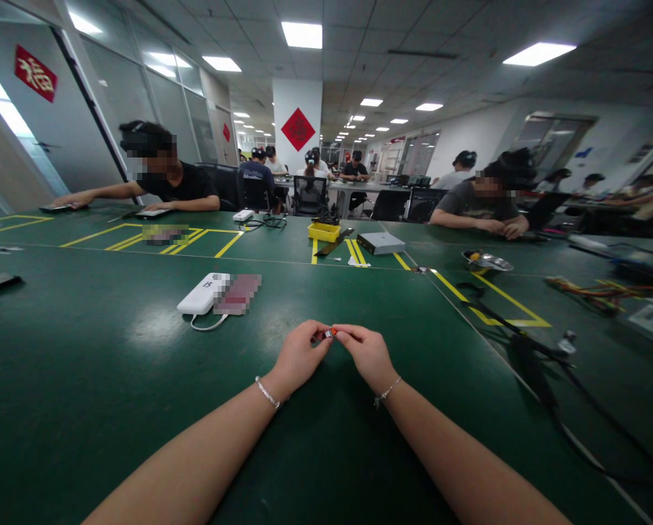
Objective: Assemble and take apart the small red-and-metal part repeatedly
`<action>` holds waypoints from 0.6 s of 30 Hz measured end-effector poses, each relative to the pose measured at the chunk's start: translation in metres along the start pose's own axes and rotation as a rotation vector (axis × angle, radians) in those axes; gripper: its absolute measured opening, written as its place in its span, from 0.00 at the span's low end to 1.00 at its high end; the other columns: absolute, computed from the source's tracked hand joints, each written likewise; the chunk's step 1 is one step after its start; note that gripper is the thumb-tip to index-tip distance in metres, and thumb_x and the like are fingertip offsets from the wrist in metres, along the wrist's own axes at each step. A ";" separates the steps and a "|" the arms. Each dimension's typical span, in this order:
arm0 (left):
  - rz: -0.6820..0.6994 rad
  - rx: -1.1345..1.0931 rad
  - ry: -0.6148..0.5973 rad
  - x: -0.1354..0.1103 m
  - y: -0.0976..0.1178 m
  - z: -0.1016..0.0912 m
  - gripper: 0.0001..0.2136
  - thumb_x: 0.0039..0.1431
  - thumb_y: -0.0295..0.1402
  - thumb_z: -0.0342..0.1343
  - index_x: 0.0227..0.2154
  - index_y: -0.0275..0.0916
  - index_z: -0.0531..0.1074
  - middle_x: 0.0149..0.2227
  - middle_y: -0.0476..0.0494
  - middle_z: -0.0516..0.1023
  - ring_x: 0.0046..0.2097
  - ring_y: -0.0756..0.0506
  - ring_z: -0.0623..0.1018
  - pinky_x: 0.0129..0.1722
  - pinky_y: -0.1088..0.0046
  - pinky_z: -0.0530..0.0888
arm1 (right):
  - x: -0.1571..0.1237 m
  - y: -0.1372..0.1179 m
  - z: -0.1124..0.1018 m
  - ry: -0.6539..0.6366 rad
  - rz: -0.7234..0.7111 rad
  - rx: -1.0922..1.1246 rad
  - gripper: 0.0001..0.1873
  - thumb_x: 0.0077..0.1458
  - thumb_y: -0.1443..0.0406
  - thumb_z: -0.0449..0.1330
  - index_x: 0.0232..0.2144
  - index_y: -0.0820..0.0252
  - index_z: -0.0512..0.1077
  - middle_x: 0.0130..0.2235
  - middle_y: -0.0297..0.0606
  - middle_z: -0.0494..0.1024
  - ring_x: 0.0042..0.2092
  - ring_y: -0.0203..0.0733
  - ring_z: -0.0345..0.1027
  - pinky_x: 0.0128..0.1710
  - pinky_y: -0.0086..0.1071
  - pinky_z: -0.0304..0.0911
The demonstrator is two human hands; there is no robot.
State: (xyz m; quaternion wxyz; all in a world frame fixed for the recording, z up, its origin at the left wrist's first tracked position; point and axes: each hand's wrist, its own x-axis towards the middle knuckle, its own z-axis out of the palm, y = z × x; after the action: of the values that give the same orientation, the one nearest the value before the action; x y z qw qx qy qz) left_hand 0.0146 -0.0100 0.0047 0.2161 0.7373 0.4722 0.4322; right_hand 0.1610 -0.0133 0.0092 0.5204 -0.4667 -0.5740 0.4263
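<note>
My left hand (300,355) and my right hand (365,353) meet in front of me over the green table (112,379). Both pinch one tiny red and dark part (329,333) between their fingertips, the left from the left end, the right from the right end. Each wrist wears a thin bracelet. The part is too small to name.
A white power bank (203,293) with a cable lies to the front left. Farther back stand a yellow tray (324,231) and a grey box (381,242). Black cables (528,350) run along the right side. Other people sit working at the far edge of the table.
</note>
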 end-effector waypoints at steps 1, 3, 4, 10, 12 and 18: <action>-0.019 -0.007 0.015 0.000 0.000 0.000 0.05 0.49 0.32 0.51 0.29 0.39 0.70 0.27 0.49 0.70 0.30 0.49 0.69 0.31 0.74 0.65 | -0.001 0.000 0.001 -0.011 -0.003 -0.002 0.11 0.41 0.62 0.58 0.31 0.54 0.74 0.36 0.36 0.76 0.40 0.43 0.67 0.46 0.41 0.58; -0.054 -0.018 0.042 0.001 -0.001 0.000 0.05 0.49 0.32 0.51 0.29 0.39 0.70 0.27 0.49 0.71 0.30 0.49 0.69 0.30 0.73 0.66 | -0.002 0.000 0.003 -0.044 0.013 0.006 0.14 0.42 0.61 0.58 0.35 0.54 0.73 0.40 0.36 0.75 0.44 0.44 0.66 0.48 0.42 0.56; -0.065 -0.019 0.053 0.001 -0.001 0.000 0.05 0.49 0.32 0.51 0.29 0.39 0.70 0.28 0.49 0.71 0.29 0.49 0.69 0.31 0.73 0.66 | -0.002 0.001 0.003 -0.062 0.030 0.013 0.15 0.42 0.61 0.57 0.37 0.54 0.72 0.41 0.37 0.74 0.45 0.45 0.65 0.48 0.42 0.56; -0.043 0.019 0.088 0.000 0.000 -0.003 0.05 0.49 0.32 0.51 0.29 0.39 0.70 0.29 0.48 0.72 0.30 0.49 0.69 0.32 0.72 0.66 | -0.002 0.007 0.004 -0.129 0.137 0.115 0.19 0.42 0.60 0.58 0.40 0.55 0.70 0.45 0.39 0.71 0.47 0.47 0.62 0.44 0.42 0.58; -0.028 0.026 0.084 -0.001 0.000 -0.004 0.05 0.50 0.32 0.51 0.30 0.39 0.70 0.29 0.48 0.72 0.31 0.49 0.69 0.32 0.72 0.65 | -0.002 0.007 0.004 -0.130 0.164 0.147 0.19 0.41 0.60 0.59 0.40 0.55 0.70 0.45 0.39 0.71 0.47 0.47 0.62 0.43 0.42 0.59; -0.020 0.101 0.057 -0.001 0.003 -0.002 0.04 0.49 0.32 0.50 0.29 0.39 0.68 0.28 0.48 0.70 0.31 0.49 0.69 0.32 0.73 0.65 | -0.001 0.001 0.005 -0.067 0.114 0.126 0.16 0.39 0.59 0.61 0.35 0.56 0.73 0.39 0.38 0.75 0.42 0.44 0.66 0.42 0.41 0.59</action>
State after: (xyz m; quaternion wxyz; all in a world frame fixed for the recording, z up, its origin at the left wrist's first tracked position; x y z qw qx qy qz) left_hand 0.0146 -0.0126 0.0074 0.1694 0.7300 0.5065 0.4265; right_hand 0.1562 -0.0144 0.0073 0.5042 -0.4503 -0.5358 0.5059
